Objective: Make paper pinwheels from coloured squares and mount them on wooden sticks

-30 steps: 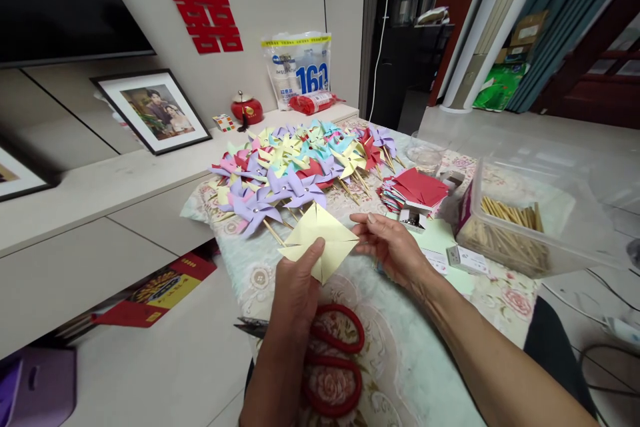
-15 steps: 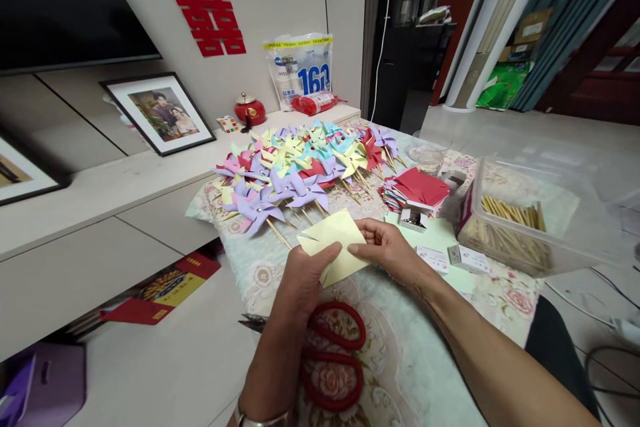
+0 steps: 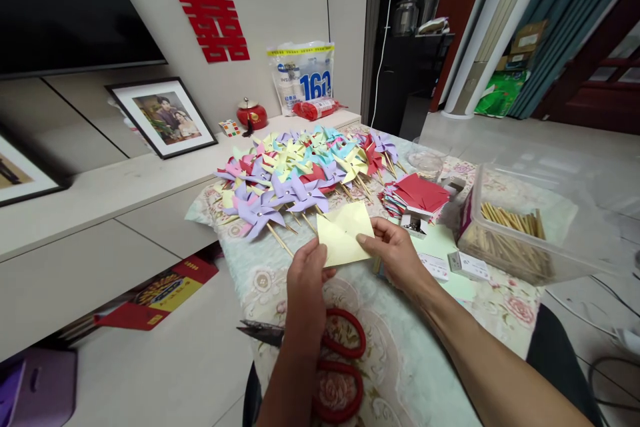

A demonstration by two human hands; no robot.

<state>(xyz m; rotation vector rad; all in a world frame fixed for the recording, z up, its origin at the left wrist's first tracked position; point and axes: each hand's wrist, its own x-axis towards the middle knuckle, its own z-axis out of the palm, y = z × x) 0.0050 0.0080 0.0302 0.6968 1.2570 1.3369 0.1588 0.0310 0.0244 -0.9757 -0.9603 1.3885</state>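
A square of pale yellow paper point(image 3: 344, 240) is held up above the table between my two hands; a small dark dot shows near its middle. My left hand point(image 3: 310, 270) pinches its lower left edge, and my right hand point(image 3: 393, 247) grips the right side with the thumb on top. Below, red-handled scissors point(image 3: 345, 333) lie partly behind my left forearm, blades pointing left. Just beyond the paper is a heap of paper pinwheels point(image 3: 300, 167) on wooden sticks, in lilac, yellow, red, pink and blue.
To the right lie stacked red paper squares point(image 3: 420, 192), a small open box point(image 3: 414, 221) and small white boxes point(image 3: 469, 265). A clear plastic bin point(image 3: 505, 250) holds wooden sticks. The flowered tablecloth point(image 3: 395, 360) borders a cabinet top point(image 3: 100, 207) at left.
The yellow paper has been turned and lies more level. My left hand has shifted from its face to its lower left edge; my right hand still grips the right side.
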